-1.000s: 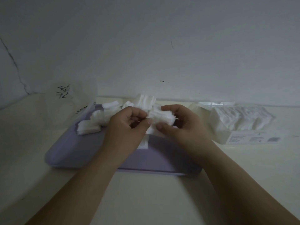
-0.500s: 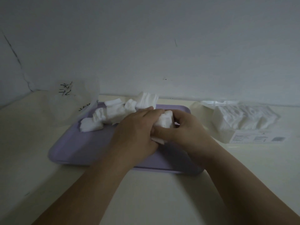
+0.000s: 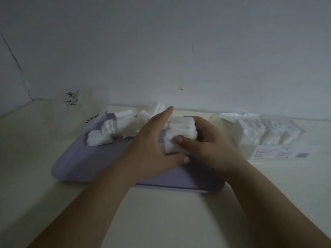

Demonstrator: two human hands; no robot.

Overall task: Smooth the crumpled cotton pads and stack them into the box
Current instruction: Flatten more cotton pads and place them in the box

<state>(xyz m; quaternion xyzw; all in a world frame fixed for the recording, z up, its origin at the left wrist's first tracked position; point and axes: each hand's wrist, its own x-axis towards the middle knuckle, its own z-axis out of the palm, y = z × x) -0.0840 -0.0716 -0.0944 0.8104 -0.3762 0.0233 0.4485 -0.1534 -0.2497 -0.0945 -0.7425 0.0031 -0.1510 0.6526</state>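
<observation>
head view, left hand: left hand (image 3: 154, 145) is flat with straight fingers, laid against the left side of the stack; it grips nothing.
head view, right hand: right hand (image 3: 207, 140) is curled round the stack of pads (image 3: 180, 131), thumb on the near face, fingers behind.
head view, stack: held just over the purple tray (image 3: 89, 163), mid table (image 3: 161, 221) toward the far edge. Edges look ragged and not squared.
head view, loose pads: the crumpled loose pads (image 3: 116, 129) lie at the tray's far-left part, well apart from the box.
head view, box: the clear box (image 3: 268, 138) sits by the table's far right edge, just beside the tray, with pads already in it.
head view, other: a plastic bag (image 3: 80, 111) sits at the far left of the table.
step, judged: squaring and flattening the held stack before it goes in the box.
do it well: keep the right grip light, stroke the flat left palm along the sides and top, tap the edges level, and add no more pads until it is even.
risk: squeezing hard likely re-creases the cotton, and a loose grip could fan the stack out.
</observation>
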